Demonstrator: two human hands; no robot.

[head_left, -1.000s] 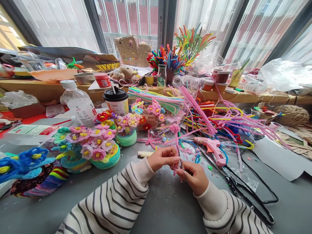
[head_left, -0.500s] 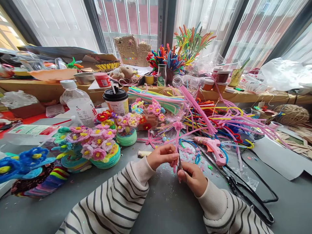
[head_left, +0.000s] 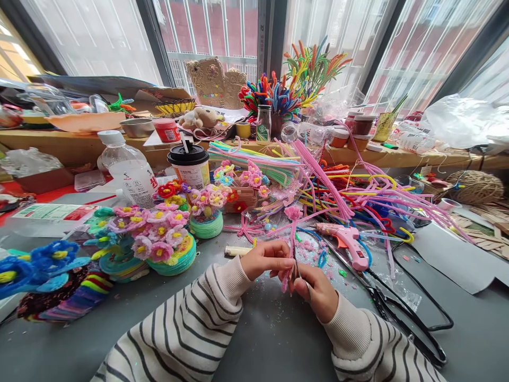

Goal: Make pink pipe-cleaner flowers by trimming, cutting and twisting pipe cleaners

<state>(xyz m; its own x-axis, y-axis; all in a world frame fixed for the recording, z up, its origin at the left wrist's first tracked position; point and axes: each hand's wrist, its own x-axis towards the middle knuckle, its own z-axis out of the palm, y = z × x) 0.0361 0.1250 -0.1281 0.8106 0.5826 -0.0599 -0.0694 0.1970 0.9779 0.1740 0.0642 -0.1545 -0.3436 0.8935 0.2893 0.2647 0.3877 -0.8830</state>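
— In the head view, what is the left hand (head_left: 267,260) doing?
— Its thumb and fingers are pinched on a pink fuzzy stem (head_left: 293,233); the stem's pink bloom (head_left: 293,213) stands beyond the fingertips.
— And the right hand (head_left: 318,292)?
— Closed around small metal scissors (head_left: 295,271), right at the stem. I can't tell how far the blades are open.
— Anything nearby?
— A pink glue gun (head_left: 347,245) beyond the right hand, and fuzzy pink flowers (head_left: 161,233) left of the left hand.

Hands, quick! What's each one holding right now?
Left hand: closed, pinching the fuzzy pink stem.
Right hand: closed, holding small metal scissors.
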